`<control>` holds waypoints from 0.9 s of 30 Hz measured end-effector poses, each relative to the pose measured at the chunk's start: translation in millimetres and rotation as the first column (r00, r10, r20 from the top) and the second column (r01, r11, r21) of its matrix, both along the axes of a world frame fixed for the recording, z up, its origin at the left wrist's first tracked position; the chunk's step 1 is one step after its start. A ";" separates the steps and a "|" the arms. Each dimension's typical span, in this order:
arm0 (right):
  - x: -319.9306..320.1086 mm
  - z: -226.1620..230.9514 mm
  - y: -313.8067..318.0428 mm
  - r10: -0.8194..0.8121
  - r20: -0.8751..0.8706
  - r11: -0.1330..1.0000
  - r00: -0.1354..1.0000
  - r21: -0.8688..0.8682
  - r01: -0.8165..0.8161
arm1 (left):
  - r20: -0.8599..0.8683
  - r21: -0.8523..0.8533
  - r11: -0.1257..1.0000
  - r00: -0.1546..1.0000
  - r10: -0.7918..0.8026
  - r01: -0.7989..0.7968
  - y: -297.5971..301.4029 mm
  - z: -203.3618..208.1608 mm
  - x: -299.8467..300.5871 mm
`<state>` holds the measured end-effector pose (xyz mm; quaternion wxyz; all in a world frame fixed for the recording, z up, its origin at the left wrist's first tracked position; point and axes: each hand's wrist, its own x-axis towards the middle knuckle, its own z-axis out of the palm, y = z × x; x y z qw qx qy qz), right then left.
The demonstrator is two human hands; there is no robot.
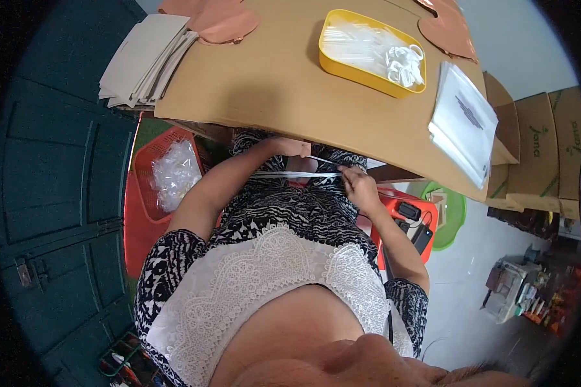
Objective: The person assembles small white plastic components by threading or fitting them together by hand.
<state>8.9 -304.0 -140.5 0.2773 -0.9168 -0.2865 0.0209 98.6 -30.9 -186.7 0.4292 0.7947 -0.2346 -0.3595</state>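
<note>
Over my lap, just below the table's near edge, my left hand [295,148] is closed on one end of a thin white cord [321,160]. The cord runs slanting down toward my right hand [360,187], whose fingers are bent and pinched around white cord. A flat bundle of white cords [294,175] lies across my lap, below my left hand, and reaches to my right fingertips. Part of each hand's grip is hidden by the fingers.
A cardboard-topped table [265,84] carries a yellow tray [368,79] of clear strips and white loops, stacked pale sheets [145,58], plastic-sleeved papers [461,122] and pink pieces [219,22]. A red basket [145,187] of clear bags stands left; a red stool [426,209] stands right.
</note>
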 end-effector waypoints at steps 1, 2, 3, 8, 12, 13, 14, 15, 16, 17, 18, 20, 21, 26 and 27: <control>-0.7 -0.8 1.7 0.013 0.018 0.999 1.000 0.045 -0.014 | 0.008 0.027 0.999 1.000 -0.019 0.019 -1.4 3.6 -0.1; -1.4 -1.3 3.4 0.025 0.037 0.996 0.999 0.089 -0.028 | 0.007 0.026 0.999 1.000 -0.022 0.021 -2.8 7.0 -0.6; -2.8 -0.9 4.8 0.022 0.036 0.996 0.999 0.089 -0.025 | 0.007 0.063 0.998 1.000 -0.006 0.005 -4.5 10.3 -1.6; -5.5 1.1 11.9 0.036 -0.082 0.994 0.996 0.110 -0.027 | 0.060 0.111 0.994 0.998 0.005 -0.012 -6.0 2.6 -1.7; -3.6 -1.4 15.0 0.049 -0.147 0.993 0.988 0.118 -0.032 | 0.104 0.058 0.993 0.990 0.093 -0.099 -4.2 -8.4 -3.0; -3.6 -2.4 15.6 0.052 -0.139 0.990 0.989 0.140 -0.033 | 0.117 0.056 0.995 0.990 0.081 -0.088 -5.8 -4.1 -2.7; -3.6 -3.5 16.2 0.056 -0.131 0.986 0.990 0.162 -0.034 | 0.116 0.056 0.995 0.990 0.079 -0.086 -7.8 0.0 -3.3; -3.6 -5.8 16.4 0.053 -0.132 0.986 0.990 0.162 -0.031 | 0.119 0.076 0.991 0.987 0.105 -0.115 -10.1 3.9 -4.4; -3.1 -6.9 17.6 0.064 -0.142 0.986 0.988 0.162 -0.040 | 0.125 0.096 0.984 0.983 0.135 -0.148 -10.8 8.1 -5.5; -3.0 -7.5 18.4 0.073 -0.152 0.986 0.986 0.162 -0.048 | 0.126 0.096 0.984 0.983 0.136 -0.148 -10.5 4.9 -4.7; -3.3 -7.7 18.8 0.073 -0.152 0.986 0.986 0.162 -0.048 | 0.174 0.084 0.987 0.978 0.118 -0.134 -10.6 0.8 -3.6; -2.8 -4.6 22.0 0.068 -0.221 0.989 0.973 0.140 -0.037 | 0.221 0.073 0.989 0.970 0.106 -0.125 -9.8 -16.3 -3.0; -2.9 -2.1 23.5 0.071 -0.220 0.989 0.973 0.140 -0.041 | 0.171 0.009 0.979 0.965 0.200 -0.204 -10.4 -24.9 -3.4; -3.2 3.0 25.2 0.090 -0.230 0.985 0.969 0.162 -0.053 | 0.475 -0.177 0.939 0.810 0.345 -0.296 -20.8 -33.4 -7.7; -3.7 2.5 25.0 0.088 -0.230 0.986 0.969 0.161 -0.052 | 0.540 -0.192 0.937 0.765 0.350 -0.293 -22.7 -30.7 -9.9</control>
